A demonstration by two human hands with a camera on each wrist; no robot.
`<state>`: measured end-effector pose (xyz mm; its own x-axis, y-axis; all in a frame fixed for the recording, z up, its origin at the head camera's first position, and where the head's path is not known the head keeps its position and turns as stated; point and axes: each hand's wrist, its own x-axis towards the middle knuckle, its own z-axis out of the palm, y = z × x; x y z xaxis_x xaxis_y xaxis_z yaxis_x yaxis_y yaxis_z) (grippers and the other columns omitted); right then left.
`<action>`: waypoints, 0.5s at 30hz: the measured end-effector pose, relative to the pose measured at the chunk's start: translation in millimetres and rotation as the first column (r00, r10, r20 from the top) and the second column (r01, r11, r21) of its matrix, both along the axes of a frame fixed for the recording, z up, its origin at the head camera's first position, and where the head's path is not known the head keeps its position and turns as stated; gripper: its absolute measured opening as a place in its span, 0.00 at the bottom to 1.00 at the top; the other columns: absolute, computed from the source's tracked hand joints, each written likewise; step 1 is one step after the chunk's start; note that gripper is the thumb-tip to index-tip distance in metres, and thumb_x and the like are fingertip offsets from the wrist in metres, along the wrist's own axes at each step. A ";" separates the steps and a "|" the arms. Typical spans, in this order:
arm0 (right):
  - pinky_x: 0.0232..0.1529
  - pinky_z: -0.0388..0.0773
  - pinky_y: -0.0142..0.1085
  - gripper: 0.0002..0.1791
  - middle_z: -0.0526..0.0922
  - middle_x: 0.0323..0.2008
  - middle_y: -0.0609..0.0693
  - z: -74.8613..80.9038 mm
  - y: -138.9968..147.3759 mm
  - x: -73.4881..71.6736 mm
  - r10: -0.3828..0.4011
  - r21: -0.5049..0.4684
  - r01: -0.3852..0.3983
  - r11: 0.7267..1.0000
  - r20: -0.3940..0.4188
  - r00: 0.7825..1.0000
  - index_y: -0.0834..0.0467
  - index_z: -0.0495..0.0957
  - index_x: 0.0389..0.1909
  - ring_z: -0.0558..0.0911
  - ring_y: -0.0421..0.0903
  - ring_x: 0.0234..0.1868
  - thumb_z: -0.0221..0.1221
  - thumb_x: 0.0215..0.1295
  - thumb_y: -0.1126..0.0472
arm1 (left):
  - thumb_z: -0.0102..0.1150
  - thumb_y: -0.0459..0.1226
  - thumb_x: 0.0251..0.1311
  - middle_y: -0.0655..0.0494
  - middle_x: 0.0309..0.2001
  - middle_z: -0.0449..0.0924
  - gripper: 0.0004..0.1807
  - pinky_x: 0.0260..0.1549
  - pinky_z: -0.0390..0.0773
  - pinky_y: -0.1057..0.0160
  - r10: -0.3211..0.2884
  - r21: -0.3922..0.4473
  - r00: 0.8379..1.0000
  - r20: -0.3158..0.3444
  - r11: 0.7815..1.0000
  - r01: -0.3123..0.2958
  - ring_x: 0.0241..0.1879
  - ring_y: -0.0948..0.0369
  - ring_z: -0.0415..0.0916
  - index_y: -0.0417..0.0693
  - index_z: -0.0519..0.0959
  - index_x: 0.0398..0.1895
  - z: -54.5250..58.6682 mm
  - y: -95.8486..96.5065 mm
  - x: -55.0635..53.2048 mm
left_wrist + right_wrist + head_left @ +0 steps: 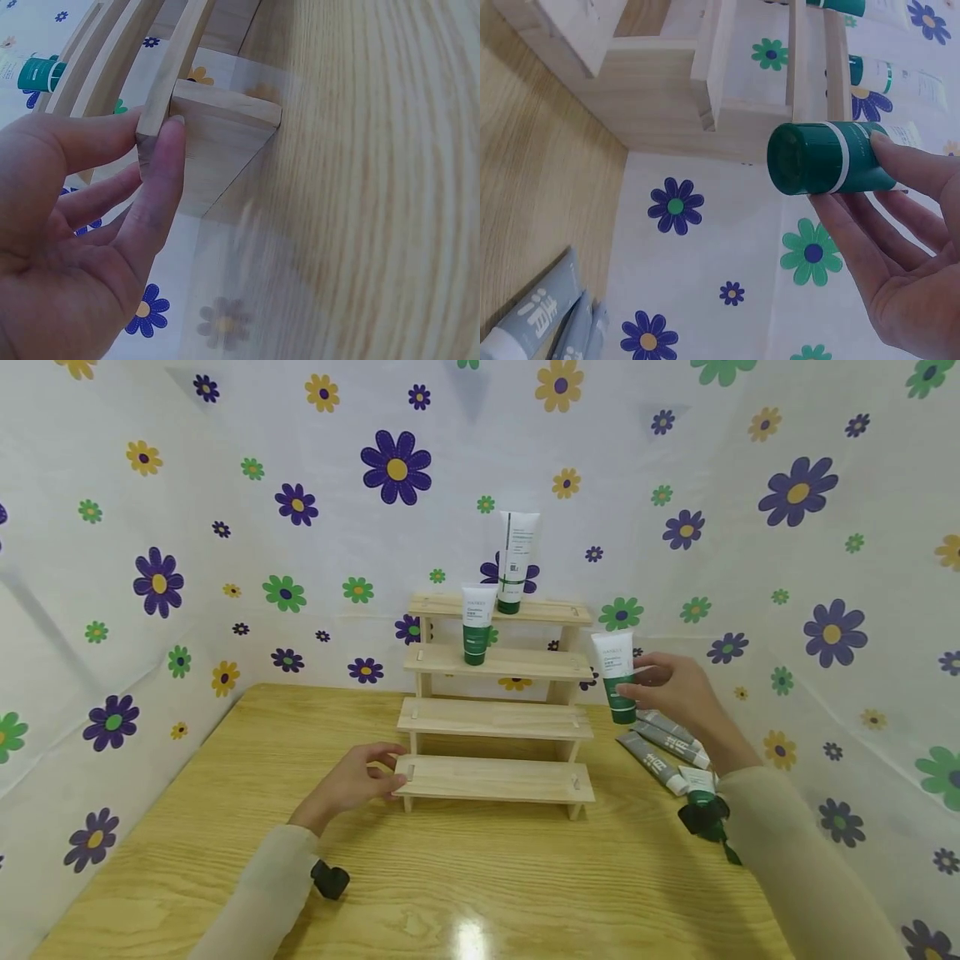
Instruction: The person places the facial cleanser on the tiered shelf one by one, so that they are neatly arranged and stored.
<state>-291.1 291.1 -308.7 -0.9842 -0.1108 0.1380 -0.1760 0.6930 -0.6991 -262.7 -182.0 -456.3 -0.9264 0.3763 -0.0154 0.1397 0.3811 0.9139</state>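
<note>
My right hand (678,693) holds a white and green squeeze tube (615,677) in the air, cap down, just right of the stepped wooden rack (495,777). In the right wrist view, thumb and fingers grip the tube's green part (832,157) near its cap. My left hand (360,783) pinches the left end of the rack's lowest shelf; in the left wrist view the thumb and a finger lie on either side of the board (159,105). A similar tube (477,627) stands on the second shelf from the top. On the top shelf stands a taller white tube (517,560).
Several grey tubes (652,762) lie on the wooden table (450,877) right of the rack. Beside them is another white and green tube (699,781), partly hidden by the right wrist's black camera. Flower-patterned sheeting (300,552) encloses the back and sides.
</note>
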 end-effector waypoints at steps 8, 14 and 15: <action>0.51 0.89 0.43 0.34 0.82 0.60 0.67 5.8 -19.9 -9.6 -0.032 -0.080 0.027 0.996 -0.059 0.998 0.62 0.72 0.70 0.85 0.63 0.57 0.68 0.69 0.51 | 0.63 0.32 0.69 0.34 0.54 0.76 0.28 0.40 0.90 0.52 0.021 0.016 1.000 0.012 1.000 -0.022 0.37 0.57 0.86 0.34 0.70 0.70 0.4 1.2 2.3; 0.53 0.88 0.44 0.31 0.83 0.59 0.66 10.6 -36.3 -16.9 -0.048 -0.117 0.034 0.993 -0.111 0.993 0.62 0.74 0.67 0.86 0.62 0.56 0.68 0.68 0.52 | 0.63 0.32 0.69 0.33 0.55 0.75 0.28 0.41 0.90 0.52 0.026 0.026 0.999 0.019 0.999 -0.027 0.38 0.58 0.85 0.35 0.70 0.70 -1.3 1.6 1.4; 0.54 0.88 0.46 0.31 0.83 0.59 0.66 11.0 -39.0 -18.6 -0.049 -0.122 0.034 0.992 -0.117 0.992 0.63 0.74 0.67 0.86 0.62 0.56 0.67 0.68 0.52 | 0.64 0.32 0.69 0.33 0.55 0.75 0.28 0.41 0.90 0.52 0.027 0.029 0.999 0.021 0.999 -0.027 0.38 0.58 0.85 0.35 0.70 0.70 -1.7 1.6 1.1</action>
